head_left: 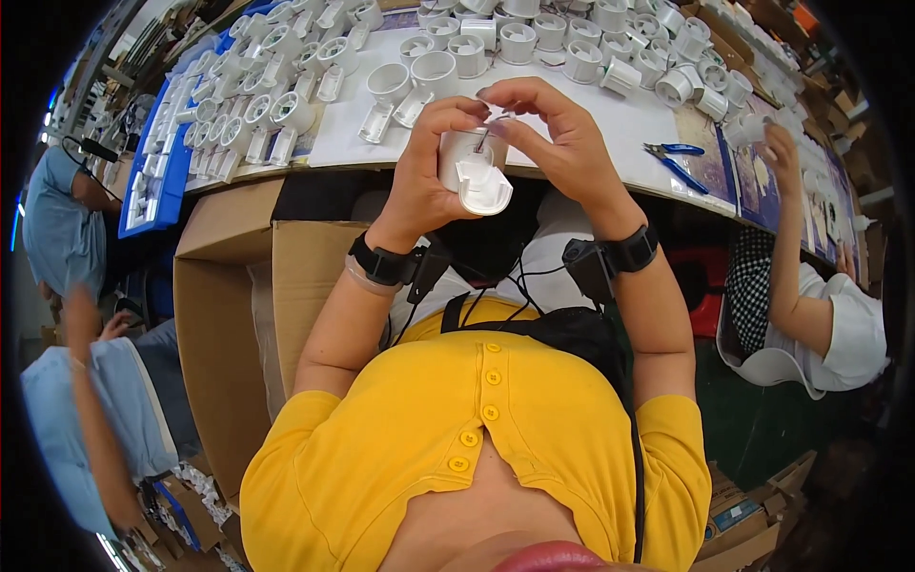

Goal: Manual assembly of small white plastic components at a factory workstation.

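Observation:
A white plastic housing (484, 188), a round cup with a curved open extension, is held over the table's near edge. My left hand (426, 172) is wrapped round its left side, with the fingertips at its far rim. My right hand (562, 143) is closed in a pinch at the same rim, on what looks like a thin wire. Its fingertips nearly meet those of my left hand, and the wire's end is hard to make out. Two similar white housings (435, 74) stand on the table just beyond my left hand.
Many more white housings (583, 61) crowd the table's far side. Blue-handled pliers (679, 164) lie to the right. A blue tray (157, 181) holds parts at the left, above an open cardboard box (221, 315). Co-workers sit at both sides, one reaching onto the table (782, 157).

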A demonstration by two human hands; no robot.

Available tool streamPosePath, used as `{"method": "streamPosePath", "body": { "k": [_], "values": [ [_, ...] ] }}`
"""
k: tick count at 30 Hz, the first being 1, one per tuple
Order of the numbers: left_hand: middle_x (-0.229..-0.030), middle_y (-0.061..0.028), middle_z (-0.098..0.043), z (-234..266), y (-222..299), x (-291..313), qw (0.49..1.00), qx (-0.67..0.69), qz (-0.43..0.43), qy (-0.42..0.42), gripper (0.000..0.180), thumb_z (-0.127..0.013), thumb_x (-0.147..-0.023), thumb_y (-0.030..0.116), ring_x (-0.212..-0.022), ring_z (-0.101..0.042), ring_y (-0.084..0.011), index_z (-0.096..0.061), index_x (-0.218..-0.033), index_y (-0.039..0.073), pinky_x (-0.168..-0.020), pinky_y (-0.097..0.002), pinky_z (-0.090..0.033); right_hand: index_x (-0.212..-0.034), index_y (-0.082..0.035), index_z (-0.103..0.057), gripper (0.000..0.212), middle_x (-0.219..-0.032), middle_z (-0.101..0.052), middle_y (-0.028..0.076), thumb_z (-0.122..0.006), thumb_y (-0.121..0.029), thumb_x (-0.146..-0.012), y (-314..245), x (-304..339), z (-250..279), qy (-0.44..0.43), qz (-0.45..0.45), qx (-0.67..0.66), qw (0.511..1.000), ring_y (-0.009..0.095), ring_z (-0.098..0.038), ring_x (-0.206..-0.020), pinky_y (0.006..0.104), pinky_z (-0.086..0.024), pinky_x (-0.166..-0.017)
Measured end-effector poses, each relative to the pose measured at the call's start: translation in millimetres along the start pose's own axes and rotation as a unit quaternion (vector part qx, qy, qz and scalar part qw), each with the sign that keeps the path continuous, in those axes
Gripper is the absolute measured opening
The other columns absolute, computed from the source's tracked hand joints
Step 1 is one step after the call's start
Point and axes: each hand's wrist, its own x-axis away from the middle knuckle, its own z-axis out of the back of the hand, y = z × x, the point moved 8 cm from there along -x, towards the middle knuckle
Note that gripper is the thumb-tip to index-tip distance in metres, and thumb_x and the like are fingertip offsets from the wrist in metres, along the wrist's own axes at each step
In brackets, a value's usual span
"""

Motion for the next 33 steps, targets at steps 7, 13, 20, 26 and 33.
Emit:
{"method": "streamPosePath", "body": {
  "k": [7, 13, 20, 26, 33],
  "values": [
    [-0.123, -0.0116, -0.049, 1.4, 1.9, -1.0, 0.999, 0.036, 0.006, 0.015, 0.070, -0.084, -0.060, 0.010, -0.113, -0.051, -0.0263, -0.045, -0.117, 0.013, -0.096, -0.0344, -0.042, -0.107, -0.003, -0.064, 0.018, -0.125, -0.056, 0.010, -0.059, -0.007, -0.090, 16.9, 9.8, -3.5, -0.020, -0.061, -0.110, 0.992, 0.018, -0.051, -0.116, 0.0322, -0.040, -0.099],
    [-0.122, -0.0104, -0.049, -6.2, -1.5, 3.2, 0.999, 0.030, 0.032, 0.008, 0.070, -0.082, -0.060, 0.008, -0.112, -0.052, -0.0236, -0.044, -0.119, 0.012, -0.095, -0.0331, -0.043, -0.101, -0.003, -0.066, 0.013, -0.121, -0.057, 0.010, -0.063, -0.007, -0.088, 15.1, 6.0, -4.5, 0.032, -0.014, -0.039, 0.999, 0.019, -0.052, -0.112, 0.0321, -0.041, -0.097],
    [-0.119, -0.0076, -0.050, -10.7, -3.0, 9.8, 0.997, 0.003, 0.076, -0.007, 0.072, -0.081, -0.061, 0.008, -0.108, -0.052, -0.0194, -0.043, -0.122, 0.011, -0.093, -0.0309, -0.043, -0.093, -0.003, -0.068, 0.008, -0.117, -0.058, 0.009, -0.066, -0.007, -0.087, 5.0, 6.0, -5.5, 0.068, 0.005, 0.027, 0.997, 0.018, -0.054, -0.105, 0.0302, -0.041, -0.094],
    [-0.117, -0.0064, -0.050, -11.4, -7.0, 8.1, 0.993, 0.032, 0.109, -0.008, 0.072, -0.080, -0.062, 0.008, -0.107, -0.052, -0.0177, -0.042, -0.122, 0.009, -0.092, -0.0302, -0.044, -0.098, -0.004, -0.069, 0.014, -0.116, -0.059, 0.008, -0.067, -0.009, -0.085, 22.7, 1.5, 0.3, 0.007, -0.068, -0.019, 0.997, 0.018, -0.054, -0.106, 0.0306, -0.041, -0.094],
    [-0.119, -0.0075, -0.050, -15.4, -13.5, 10.1, 0.989, 0.055, 0.134, -0.038, 0.071, -0.079, -0.063, 0.008, -0.110, -0.052, -0.0183, -0.040, -0.123, 0.007, -0.095, -0.0308, -0.043, -0.099, -0.006, -0.069, 0.016, -0.118, -0.059, 0.007, -0.067, -0.010, -0.085, -31.2, -7.1, 2.5, -0.059, 0.099, 0.137, 0.984, 0.019, -0.052, -0.111, 0.0327, -0.042, -0.094]
  ]
}}
